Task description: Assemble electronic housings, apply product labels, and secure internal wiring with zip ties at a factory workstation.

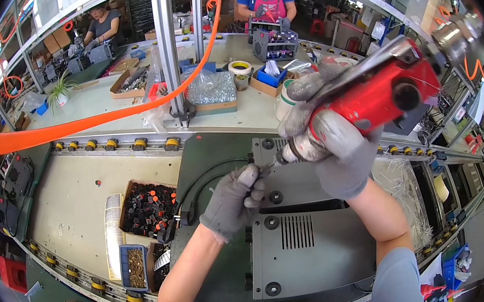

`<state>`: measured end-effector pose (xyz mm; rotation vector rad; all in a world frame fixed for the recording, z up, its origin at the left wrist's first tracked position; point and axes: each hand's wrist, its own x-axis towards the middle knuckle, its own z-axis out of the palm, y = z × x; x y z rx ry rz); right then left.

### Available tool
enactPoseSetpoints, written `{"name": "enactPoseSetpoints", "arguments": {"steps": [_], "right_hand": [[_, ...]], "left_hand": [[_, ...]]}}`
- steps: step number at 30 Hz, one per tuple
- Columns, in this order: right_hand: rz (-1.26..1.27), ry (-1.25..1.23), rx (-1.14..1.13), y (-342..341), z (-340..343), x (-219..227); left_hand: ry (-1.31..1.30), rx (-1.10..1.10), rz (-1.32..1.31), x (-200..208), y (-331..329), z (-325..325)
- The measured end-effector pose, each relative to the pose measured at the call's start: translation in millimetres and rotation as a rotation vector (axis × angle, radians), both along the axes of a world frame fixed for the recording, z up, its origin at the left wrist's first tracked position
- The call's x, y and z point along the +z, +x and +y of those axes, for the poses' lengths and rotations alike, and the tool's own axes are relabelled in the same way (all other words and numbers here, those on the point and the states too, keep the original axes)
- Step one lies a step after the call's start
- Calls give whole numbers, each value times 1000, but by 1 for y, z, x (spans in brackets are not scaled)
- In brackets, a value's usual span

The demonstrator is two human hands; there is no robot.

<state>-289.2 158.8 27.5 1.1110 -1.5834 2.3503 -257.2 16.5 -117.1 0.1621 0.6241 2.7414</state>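
Observation:
A red air screwdriver [367, 98] is gripped by my right hand [343, 151], in a grey glove, its nose pointing left. My left hand [234, 201], gloved too, is closed in a pinch at the tip of the driver's bit; whatever lies between the fingers is too small to make out. Below both hands lie two grey metal cases. The nearer case [331, 254] shows a slotted vent and round black feet; the farther case [299, 181] is partly covered by my right hand and the driver. A black cable [201, 182] runs beside the farther case.
Left of the cases sit a carton of black and orange parts [149, 212] and a blue tray of small brass-coloured screws [134, 267]. An orange air hose [130, 111] crosses above the bench. Roller rails [111, 144] edge the line. Two people work across from me.

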Motion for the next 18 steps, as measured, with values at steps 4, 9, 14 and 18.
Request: {"name": "enactPoseSetpoints", "arguments": {"steps": [4,9,14,18], "right_hand": [[-10,30,-148,-14,-2,-10],[-78,65,-179,-36,-3,-32],[-113,139,-156,-40,-4,-29],[-106,196,-174,-46,-13,-32]], "left_hand": [[-290,314,-7,-16,-5,-9],[-68,293,-196,-39,2,-26],[-97,307,-204,-38,5,-31],[-149,265,-183,-48,4,-35]]}}
